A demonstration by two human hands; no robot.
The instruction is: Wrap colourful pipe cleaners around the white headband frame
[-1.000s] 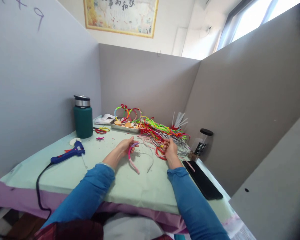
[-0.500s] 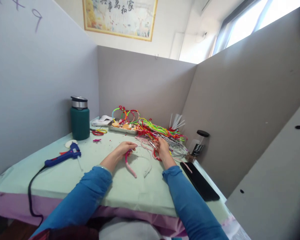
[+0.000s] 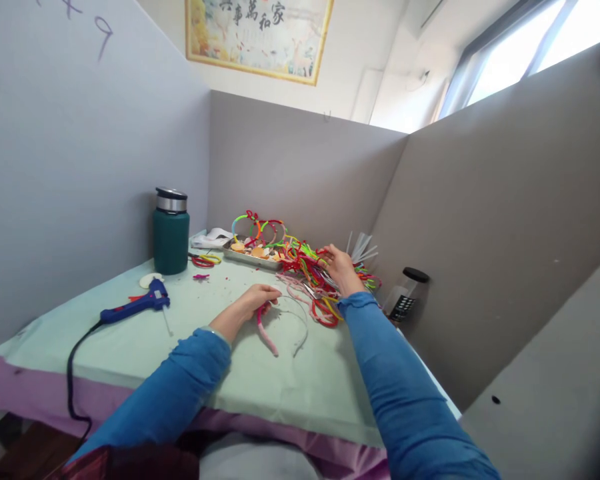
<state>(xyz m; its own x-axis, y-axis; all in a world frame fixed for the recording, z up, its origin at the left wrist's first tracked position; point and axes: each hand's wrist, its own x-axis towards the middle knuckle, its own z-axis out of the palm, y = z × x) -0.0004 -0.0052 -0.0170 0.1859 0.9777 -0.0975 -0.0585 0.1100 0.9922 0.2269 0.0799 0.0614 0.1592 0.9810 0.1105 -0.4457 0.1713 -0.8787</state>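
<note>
My left hand (image 3: 264, 297) is closed on a headband (image 3: 306, 327), whose left arm is wrapped in pink and whose right arm is a bare pale band. It hangs just over the green tablecloth. Farther right, my right hand (image 3: 339, 261) is at the heap of coloured fuzzy stems (image 3: 305, 257), its fingers on the red ones; whether a single stem is gripped is too small to tell. Scissors with red and yellow handles (image 3: 325, 313) lie below my right hand, beside pale pink stems (image 3: 293, 287).
A blue glue gun (image 3: 135, 303) and a green bottle (image 3: 171, 233) stand at the left, near another pair of scissors (image 3: 205, 261). Behind are a metal tray (image 3: 253, 259) and coloured rings (image 3: 245, 227). White sticks (image 3: 363, 248) and a clear black-lidded bottle (image 3: 405, 293) are at the right.
My right hand has moved up and away from the scissors to the stem heap. My left hand still holds the headband. The view has shifted a little.
</note>
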